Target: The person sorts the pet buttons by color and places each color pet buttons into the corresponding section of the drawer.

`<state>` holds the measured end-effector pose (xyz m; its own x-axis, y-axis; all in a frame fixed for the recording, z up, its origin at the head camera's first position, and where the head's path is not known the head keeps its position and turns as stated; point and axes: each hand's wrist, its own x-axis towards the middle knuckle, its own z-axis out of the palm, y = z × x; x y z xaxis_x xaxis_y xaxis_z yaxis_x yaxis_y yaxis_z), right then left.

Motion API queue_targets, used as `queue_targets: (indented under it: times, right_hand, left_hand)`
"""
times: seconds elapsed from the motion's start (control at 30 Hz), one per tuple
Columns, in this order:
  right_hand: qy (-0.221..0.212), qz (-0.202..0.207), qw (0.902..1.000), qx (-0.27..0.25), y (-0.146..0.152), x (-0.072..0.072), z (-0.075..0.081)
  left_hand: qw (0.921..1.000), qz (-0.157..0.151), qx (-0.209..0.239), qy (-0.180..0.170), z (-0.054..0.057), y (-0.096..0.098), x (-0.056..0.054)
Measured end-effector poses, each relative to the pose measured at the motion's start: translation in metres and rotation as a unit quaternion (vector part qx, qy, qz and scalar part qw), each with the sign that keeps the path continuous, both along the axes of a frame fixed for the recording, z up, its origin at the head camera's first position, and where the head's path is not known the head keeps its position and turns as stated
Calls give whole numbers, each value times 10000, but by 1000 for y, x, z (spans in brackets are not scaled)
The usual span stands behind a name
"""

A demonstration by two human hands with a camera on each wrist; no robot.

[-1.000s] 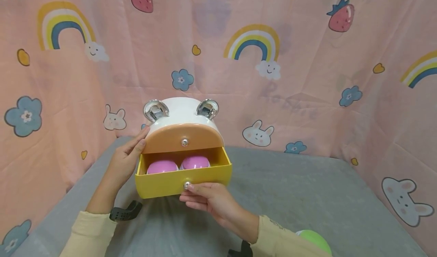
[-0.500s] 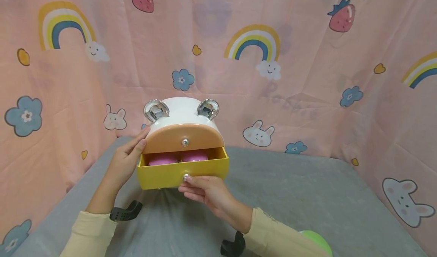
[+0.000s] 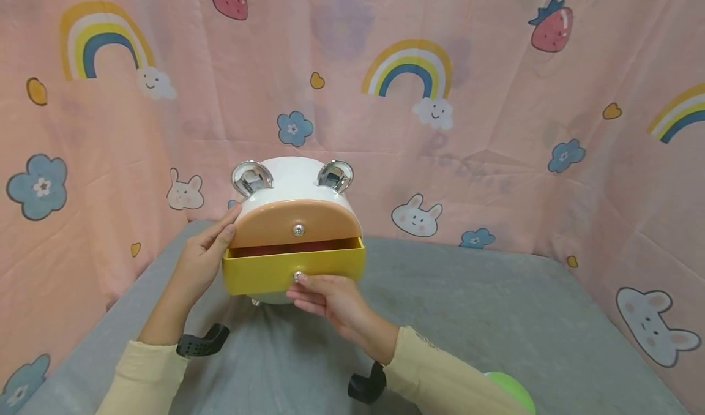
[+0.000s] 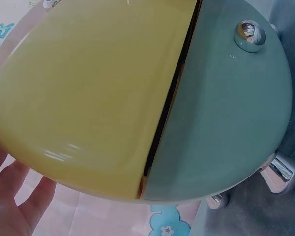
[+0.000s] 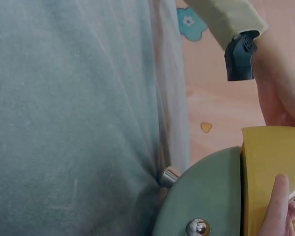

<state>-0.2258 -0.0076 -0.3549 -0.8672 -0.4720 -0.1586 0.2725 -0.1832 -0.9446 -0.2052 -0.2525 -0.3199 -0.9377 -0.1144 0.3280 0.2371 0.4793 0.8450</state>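
Observation:
A toy chest (image 3: 294, 176) with a rounded white top and two silver ears stands on small silver feet. My right hand (image 3: 341, 308) pinches the silver knob (image 3: 298, 276) of its yellow drawer (image 3: 256, 274) between thumb and finger. That drawer sticks out part way, with a narrow dark gap above its front. Over it the orange drawer (image 3: 264, 225) is closed; beneath it a green drawer (image 4: 226, 108) with its own knob is flush. My left hand (image 3: 201, 259) rests with extended fingers against the chest's left side. The drawer's contents are mostly hidden.
A grey cloth (image 3: 468, 317) covers the table. A round green thing (image 3: 512, 387) is partly hidden behind the right sleeve. A pink printed curtain (image 3: 496, 97) encloses the back and sides. Each wrist wears a black camera mount (image 3: 204, 341).
My right hand has pushed the yellow drawer farther into the chest, and the two pink round-topped things inside have gone from sight. My left hand has stayed in place.

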Motion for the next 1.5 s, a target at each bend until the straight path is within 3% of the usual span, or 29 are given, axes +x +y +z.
queue_targets:
  times: [0.83,1.5]
  right_hand:
    - [90,-105,9998,117,-8,-21,-3]
    - [257,-11,9990,368,-5,-26,1]
  left_hand:
    - [10000,44,3,58,0,-1,-3]
    - [10000,53,-49,0,1,1,0]
